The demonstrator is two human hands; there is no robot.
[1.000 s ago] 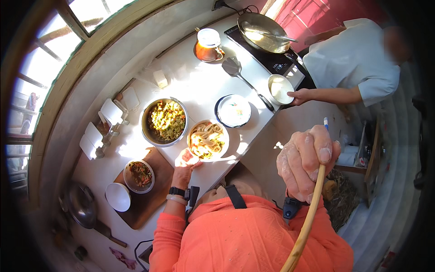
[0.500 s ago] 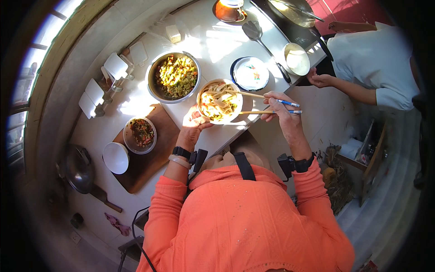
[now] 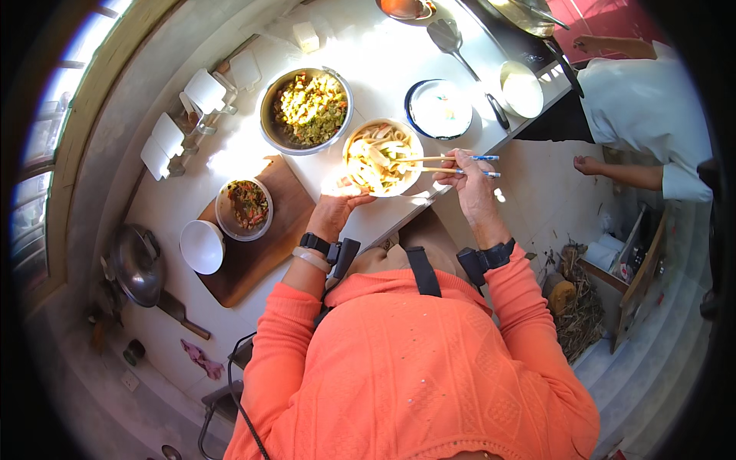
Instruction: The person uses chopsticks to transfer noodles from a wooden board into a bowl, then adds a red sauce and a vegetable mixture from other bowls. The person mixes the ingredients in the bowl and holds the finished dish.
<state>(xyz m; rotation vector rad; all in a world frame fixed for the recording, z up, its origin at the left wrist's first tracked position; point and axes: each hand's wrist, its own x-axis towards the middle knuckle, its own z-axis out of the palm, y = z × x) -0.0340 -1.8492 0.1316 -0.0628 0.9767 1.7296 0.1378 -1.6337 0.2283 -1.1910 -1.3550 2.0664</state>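
The blue-and-white ends of the chopsticks [image 3: 433, 159] bore marks too small for me to read, and the nearby white dish [image 3: 440, 111] with a dark rim had a faint coloured pattern on it; the right hand [image 3: 471, 190] pinched the two sticks between thumb and fingers, their other ends reaching in over the bowl [image 3: 418, 146] of noodles [image 3: 374, 153], though I couldn't tell whether they gripped any strands; the left hand [image 3: 343, 201] touched the bowl's near left side, its fingers partly hidden, so I couldn't say how firmly they were closed; the bowl was just beside the steel pot [image 3: 307, 150] of chopped food [image 3: 310, 107], near the wooden board [image 3: 287, 195]; half a second earlier the sticks had been spread wider, and now they lay nearly parallel, while the other person's hand [image 3: 588, 165] had moved from just beside the white bowl [image 3: 523, 90] to well apart from it
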